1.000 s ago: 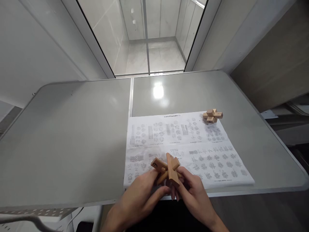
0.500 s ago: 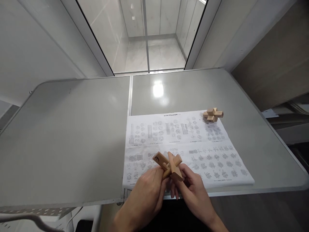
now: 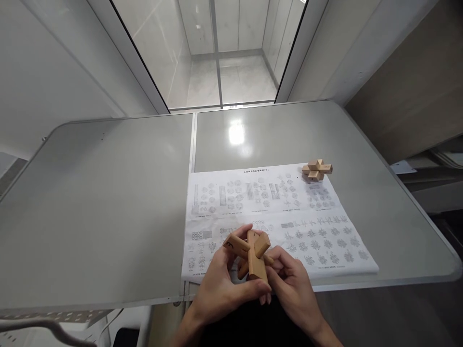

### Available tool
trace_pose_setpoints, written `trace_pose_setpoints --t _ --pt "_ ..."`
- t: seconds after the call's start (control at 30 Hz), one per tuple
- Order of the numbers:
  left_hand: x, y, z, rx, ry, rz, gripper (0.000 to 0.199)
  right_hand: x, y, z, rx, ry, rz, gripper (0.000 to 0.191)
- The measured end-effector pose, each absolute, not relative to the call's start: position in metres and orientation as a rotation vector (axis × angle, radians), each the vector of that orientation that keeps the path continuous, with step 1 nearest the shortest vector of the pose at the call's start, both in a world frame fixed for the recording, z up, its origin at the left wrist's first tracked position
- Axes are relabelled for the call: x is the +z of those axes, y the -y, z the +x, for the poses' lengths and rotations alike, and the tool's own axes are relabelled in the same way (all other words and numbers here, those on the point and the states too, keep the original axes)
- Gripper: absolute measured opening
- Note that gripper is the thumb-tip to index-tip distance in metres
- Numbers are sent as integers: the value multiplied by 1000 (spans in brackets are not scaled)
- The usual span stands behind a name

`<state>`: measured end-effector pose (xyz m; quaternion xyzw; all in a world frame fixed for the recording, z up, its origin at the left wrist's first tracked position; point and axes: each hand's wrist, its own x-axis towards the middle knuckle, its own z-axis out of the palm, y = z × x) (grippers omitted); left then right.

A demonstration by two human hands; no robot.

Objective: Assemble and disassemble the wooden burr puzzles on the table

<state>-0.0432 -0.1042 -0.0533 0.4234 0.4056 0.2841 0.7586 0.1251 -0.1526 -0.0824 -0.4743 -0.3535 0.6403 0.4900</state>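
Near the table's front edge, my left hand (image 3: 220, 284) is wrapped round a cluster of crossed wooden pieces (image 3: 256, 262), its thumb along the lower end and a fingertip behind the top. One piece pointing left bears a black mark. My right hand (image 3: 291, 284) pinches a short rounded end that sticks out of the cluster's right side. Both hands are over the front part of a printed sheet (image 3: 267, 212) with rows of small diagrams. Another wooden burr-like assembly (image 3: 317, 170) rests at the sheet's back right corner.
The grey table (image 3: 119, 207) has a metal seam (image 3: 194, 144) left of the sheet. Beyond its back edge stands a framed glass panel (image 3: 238, 53). Shelves (image 3: 430, 178) are at the right. A grey tube (image 3: 43, 325) and a thin cable lie at the lower left.
My left hand has turned, palm more upward, its thumb now in front of the wooden cluster. The cluster has rotated, showing more crossed pieces. My right hand stays at its right side.
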Motion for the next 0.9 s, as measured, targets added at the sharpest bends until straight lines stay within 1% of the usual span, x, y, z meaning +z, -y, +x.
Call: trace_pose_setpoints --t 0.13,0.23,0.53,0.77,0.83,0.9 --pt "-57 104 -42 639 -851 963 94 -84 154 128 1560 793 -1129 45" --pt "-59 107 -41 639 -845 982 89 -84 155 130 1530 772 -1140 44" --pt "-65 113 -39 793 -884 959 94 -82 155 133 1508 761 -1089 34" --pt "-69 114 -49 744 -901 991 105 -79 153 132 1555 782 -1089 33" --pt "-69 114 -52 738 -904 1026 103 -75 154 133 1527 811 -1144 32" --pt "-69 115 -54 751 -908 1094 97 -69 154 139 1471 870 -1220 33"
